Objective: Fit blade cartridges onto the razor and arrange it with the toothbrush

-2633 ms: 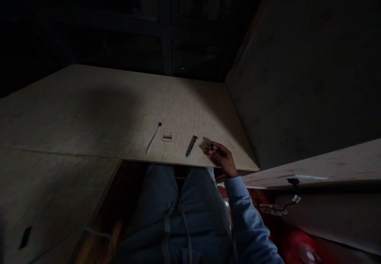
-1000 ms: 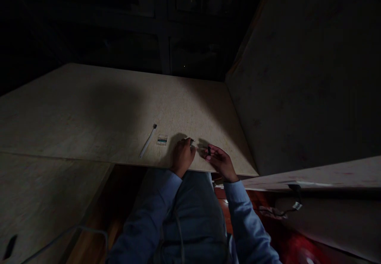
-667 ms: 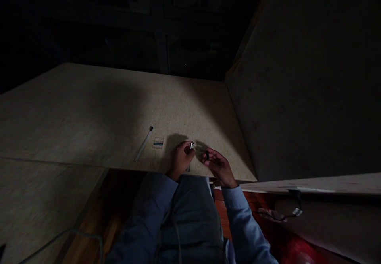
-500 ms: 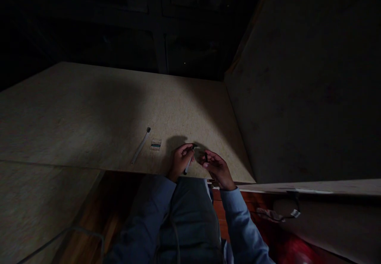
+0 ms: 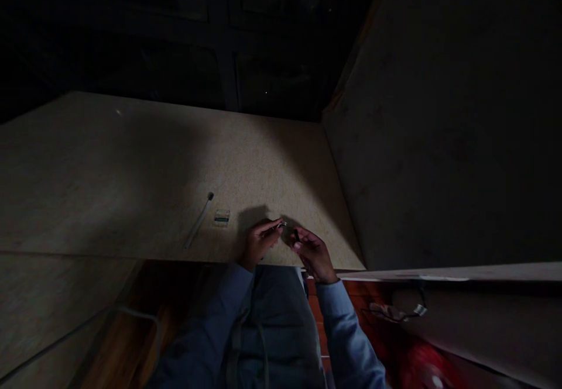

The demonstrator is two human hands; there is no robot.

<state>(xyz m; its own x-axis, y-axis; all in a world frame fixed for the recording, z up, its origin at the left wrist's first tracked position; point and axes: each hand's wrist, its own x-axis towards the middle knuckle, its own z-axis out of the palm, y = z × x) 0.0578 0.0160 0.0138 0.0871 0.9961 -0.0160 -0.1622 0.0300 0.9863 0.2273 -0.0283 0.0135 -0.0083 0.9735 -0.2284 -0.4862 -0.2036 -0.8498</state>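
Observation:
My left hand point(image 5: 260, 241) is closed above the table's front edge. It pinches what looks like a slim razor point(image 5: 283, 224), with its small, shiny end poking out past the fingertips and its handle mostly hidden in the hand. Just to the right, my right hand point(image 5: 314, 253) is closed on a small black piece point(image 5: 296, 236), held between thumb and fingers. The two hands are close but apart. Left of them lie a small clear case point(image 5: 222, 218) with a dark teal strip and a toothbrush point(image 5: 199, 220) with pale handle and dark head.
The pale tabletop point(image 5: 272, 167) meets a tall dark panel point(image 5: 439, 143) on the right. A grey cable point(image 5: 79, 333) runs at lower left. On the lower right are a cord with a white tag point(image 5: 420, 309) and something red point(image 5: 425, 365). The room is dim.
The left hand has turned the razor, so its handle no longer shows below the fingers and its end looks brighter. The right hand keeps the black piece. The view has shifted slightly.

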